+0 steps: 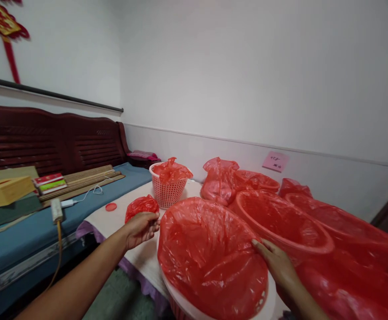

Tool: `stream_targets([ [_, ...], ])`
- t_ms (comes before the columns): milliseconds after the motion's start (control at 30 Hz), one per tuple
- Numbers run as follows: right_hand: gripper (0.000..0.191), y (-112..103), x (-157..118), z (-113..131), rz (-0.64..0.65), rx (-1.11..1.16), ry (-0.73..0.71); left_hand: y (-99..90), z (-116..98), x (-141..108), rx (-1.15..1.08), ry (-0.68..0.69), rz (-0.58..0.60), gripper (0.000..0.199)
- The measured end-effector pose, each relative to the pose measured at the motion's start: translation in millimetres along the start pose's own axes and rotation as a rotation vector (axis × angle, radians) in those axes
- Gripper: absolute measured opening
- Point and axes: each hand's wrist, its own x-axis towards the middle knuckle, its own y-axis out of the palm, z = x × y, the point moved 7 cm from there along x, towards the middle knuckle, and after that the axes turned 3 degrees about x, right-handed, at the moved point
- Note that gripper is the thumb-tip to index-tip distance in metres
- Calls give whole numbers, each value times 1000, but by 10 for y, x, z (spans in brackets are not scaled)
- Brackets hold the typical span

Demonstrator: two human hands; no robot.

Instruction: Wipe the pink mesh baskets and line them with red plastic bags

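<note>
A large pale pink basket (194,306) stands in front of me, lined with a red plastic bag (207,249) folded out over its rim. At the left edge of the bag, my left hand (141,229) is closed with curled fingers, its fingertips at the film. My right hand (277,262) grips the bag and rim on the right side, thumb on top; its other fingers are partly hidden. Beyond my left hand lies a crumpled red bag (141,207). Behind it stands a smaller perforated basket (168,191) with a red bag (172,171) bunched in its top.
Several bag-lined baskets, including a wide one (300,253), crowd the right side. The covered table (104,222) also holds a red disc (111,207). At left is a wooden bench (47,142) with a yellow box (10,191) and power strip (57,210). A pink note (275,161) hangs on the wall.
</note>
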Motion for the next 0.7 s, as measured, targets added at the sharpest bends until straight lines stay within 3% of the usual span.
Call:
stream_targets([
  [200, 38, -15, 10, 9, -2, -32, -10, 113, -229, -222, 162, 35, -1, 46],
  [433, 38, -14, 51, 3, 24, -52, 18, 129, -280, -262, 167, 80, -2, 18],
  [700, 38, 1, 34, 23, 11, -48, 11, 333, -362, -262, 174, 153, 56, 24],
])
